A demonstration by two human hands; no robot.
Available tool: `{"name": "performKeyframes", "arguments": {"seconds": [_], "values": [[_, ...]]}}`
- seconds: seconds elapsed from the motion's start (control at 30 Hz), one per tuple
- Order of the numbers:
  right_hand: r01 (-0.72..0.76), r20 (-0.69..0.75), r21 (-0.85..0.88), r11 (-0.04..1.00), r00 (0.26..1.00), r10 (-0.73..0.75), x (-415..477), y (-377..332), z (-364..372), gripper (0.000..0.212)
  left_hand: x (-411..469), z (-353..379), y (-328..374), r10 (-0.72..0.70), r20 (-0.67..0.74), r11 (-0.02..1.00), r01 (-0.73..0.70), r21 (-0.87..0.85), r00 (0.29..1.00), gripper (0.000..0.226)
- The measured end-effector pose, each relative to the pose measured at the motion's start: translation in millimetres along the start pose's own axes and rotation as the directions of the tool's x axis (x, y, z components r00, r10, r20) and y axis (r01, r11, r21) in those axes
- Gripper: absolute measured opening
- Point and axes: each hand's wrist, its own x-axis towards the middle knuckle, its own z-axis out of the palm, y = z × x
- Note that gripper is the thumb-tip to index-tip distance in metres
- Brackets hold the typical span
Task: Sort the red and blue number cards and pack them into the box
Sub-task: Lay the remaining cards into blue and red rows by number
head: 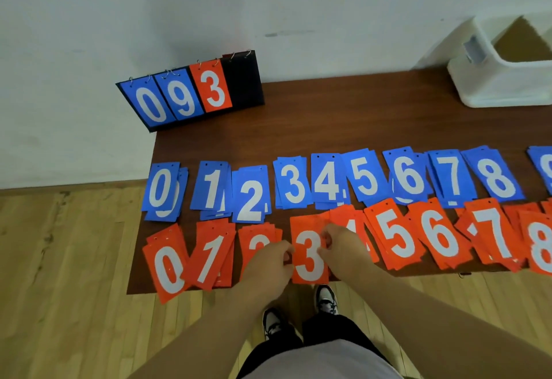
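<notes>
Standing at the near edge of a dark table [358,115], a person pinches the red 3 cards [309,259] from both sides. The left hand [268,262] curls its fingers on the stack's left edge, and the right hand [343,251] does the same on its right edge. The stack lies in the near row of red piles, between the red 2 cards [259,241], partly hidden under the left hand, and the red 4 cards [348,217], partly hidden under the right. The blue cards [294,183] run in a row just beyond, starting from 0 on the left. The white box [501,91] sits at the table's far right, well apart from the hands. A flip scoreboard [191,94] showing 0, 9 and 3 leans by the wall at the far left.

The step in hand appears to be squaring up the 3s before they are packed. Doing it well likely means pressing both edges inward evenly so that no card fans out. The stack should then be lifted straight up, because the neighbouring piles crowd close and could be dragged out of order. How many cards the stack holds cannot be told. With every pile in view lying on the table, packing seems barely begun.
</notes>
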Motion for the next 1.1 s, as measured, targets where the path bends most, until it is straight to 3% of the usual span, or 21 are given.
{"name": "performKeyframes", "arguments": {"seconds": [0.2, 0.3, 0.4, 0.57, 0.7, 0.8, 0.93, 1.1], "values": [[0.043, -0.035, -0.079, 0.996, 0.998, -0.046, 1, -4, -12, 0.023, -16, -15, -2, -0.079, -0.175, 0.993, 0.061, -0.104, 0.981, 0.027], [0.147, 0.009, -0.047, 0.988, 0.989, -0.146, 3, -18, -22, 0.025, -30, -27, -8, -0.183, -0.273, 0.972, 0.131, -0.196, 0.944, 0.027], [0.292, 0.062, -0.04, 0.956, 0.955, -0.289, 8, -41, -29, 0.035, -45, -38, -18, -0.274, -0.389, 0.945, 0.172, -0.278, 0.879, 0.031], [0.452, 0.158, -0.029, 0.892, 0.883, -0.442, 13, -91, -22, 0.026, -72, -53, -49, -0.453, -0.528, 0.872, 0.234, -0.429, 0.718, 0.038], [0.537, 0.278, -0.009, 0.843, 0.811, -0.514, 11, -133, -1, 0.037, -92, -60, -83, -0.59, -0.549, 0.777, 0.232, -0.585, 0.592, 0.051], [0.545, 0.363, 0.015, 0.838, 0.778, -0.513, 8, -167, 25, 0.041, -102, -68, -111, -0.635, -0.557, 0.75, 0.257, -0.61, 0.535, 0.053], [0.462, 0.398, 0.071, 0.884, 0.799, -0.45, 8, -212, 64, 0.044, -105, -83, -154, -0.674, -0.521, 0.725, 0.331, -0.605, 0.524, 0.065], [0.322, 0.41, 0.018, 0.946, 0.861, -0.301, 14, -265, 118, 0.051, -97, -107, -211, -0.636, -0.447, 0.742, 0.338, -0.579, 0.629, 0.069]]}}
